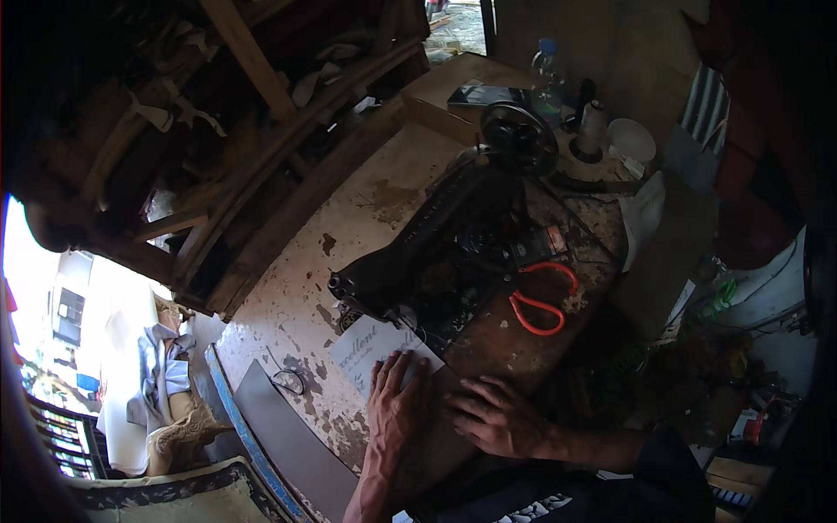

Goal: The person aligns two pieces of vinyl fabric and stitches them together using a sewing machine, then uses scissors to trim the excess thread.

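A black sewing machine (418,235) stands across the worn, peeling table (366,209). Under its needle end lies a pale sheet with dark printing (356,350); whether it is cloth or paper I cannot tell. My left hand (399,399) rests flat on the sheet's near edge, fingers stretched toward the needle. Just to its right, my right hand (499,420) lies palm down with fingers spread, over a dark surface that is hard to make out. Red-orange looped scissor handles (538,321) lie at the machine's right side, beyond my right hand.
Behind the handwheel (520,139) stand a plastic bottle (547,83), a thread cone (593,131) and a white bowl (631,141). A grey flat sheet (283,436) and a small dark ring (289,381) lie left of my left hand. Wooden framing (261,174) borders the table's far left.
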